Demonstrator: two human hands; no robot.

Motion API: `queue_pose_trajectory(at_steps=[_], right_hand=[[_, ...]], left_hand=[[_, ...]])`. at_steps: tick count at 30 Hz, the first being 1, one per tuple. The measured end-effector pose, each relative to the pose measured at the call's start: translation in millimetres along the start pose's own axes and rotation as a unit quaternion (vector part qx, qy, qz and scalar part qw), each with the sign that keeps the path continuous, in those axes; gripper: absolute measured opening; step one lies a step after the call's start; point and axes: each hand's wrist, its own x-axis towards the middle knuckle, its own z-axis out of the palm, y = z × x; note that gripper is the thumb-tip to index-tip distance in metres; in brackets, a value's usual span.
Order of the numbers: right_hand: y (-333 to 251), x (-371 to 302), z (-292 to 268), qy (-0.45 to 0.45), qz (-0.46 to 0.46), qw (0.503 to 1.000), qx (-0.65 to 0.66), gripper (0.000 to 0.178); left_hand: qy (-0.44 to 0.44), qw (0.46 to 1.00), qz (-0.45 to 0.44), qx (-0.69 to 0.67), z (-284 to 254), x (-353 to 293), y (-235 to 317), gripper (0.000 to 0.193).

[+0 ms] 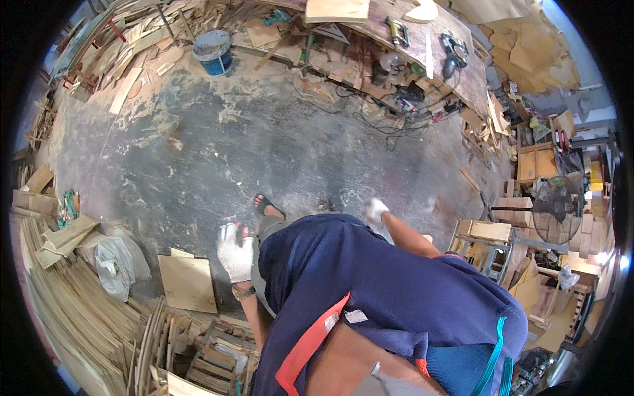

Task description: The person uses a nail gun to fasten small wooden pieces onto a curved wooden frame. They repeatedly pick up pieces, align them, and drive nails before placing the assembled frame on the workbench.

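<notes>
My left hand (pixel 235 253), in a white work glove, hangs beside my left leg with its fingers apart and nothing in it. A wristwatch (pixel 243 291) sits on that wrist. The thing nearest to this hand is a square plywood panel (pixel 187 284), which stands apart from it. On my other side, my right hand (pixel 376 210), also in a white glove, is held out over the floor and touches nothing that I can see. It is blurred, and its fingers do not show clearly. One sandalled foot (pixel 269 206) is stepping on the grey floor (pixel 198 158).
A workbench (pixel 370 30) with a yellow-and-black power tool (pixel 397 32) and a dark power tool (pixel 454 54) stands ahead. Cables (pixel 396 125) trail on the floor below it. A blue bucket (pixel 212 53) is far left. Stacked wood strips (pixel 79 310) line the left; a fan (pixel 557 208) stands right.
</notes>
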Motion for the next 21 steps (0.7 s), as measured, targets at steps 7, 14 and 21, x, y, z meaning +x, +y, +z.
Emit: queue_pose_trajectory(at_steps=[7, 14, 21], right_hand=[[-55, 0, 74, -0.142, 0.128, 0.979, 0.064, 0.042], [-127, 104, 70, -0.095, 0.090, 0.966, 0.222, 0.043], [-198, 209, 15, -0.090, 0.101, 0.956, 0.261, 0.024]], left_hand=[[0.037, 0.997, 0.040, 0.046, -88, 157, -60, 0.023], [-0.002, 0.990, 0.140, 0.026, -95, 274, -29, 0.024], [-0.051, 0.985, 0.162, -0.036, -56, 336, -21, 0.027]])
